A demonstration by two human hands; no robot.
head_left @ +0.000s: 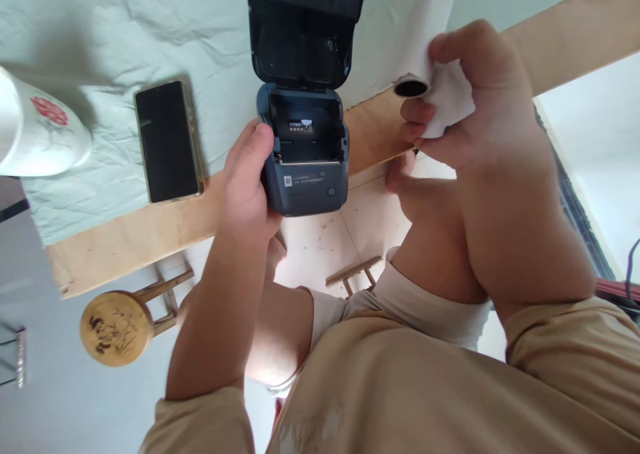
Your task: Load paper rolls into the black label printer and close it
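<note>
A dark blue portable label printer (310, 181) rests in my left hand (247, 184), thumb along its left side. Its black lid (303, 44) is swung up and away from me, and the paper bay inside holds no roll. My right hand (490, 101) grips a white paper roll (423, 37) to the right of the printer, apart from it. The dark hollow core shows at the roll's near end. A loose flap of paper (453, 101) hangs between my fingers.
A black-screened phone (167, 141) lies on the pale green tablecloth (115, 21), left of the printer. Farther left is a white cup (45, 124) with a red flower. The table's wooden edge (140, 234) runs below; a round wooden stool (116, 327) stands on the floor.
</note>
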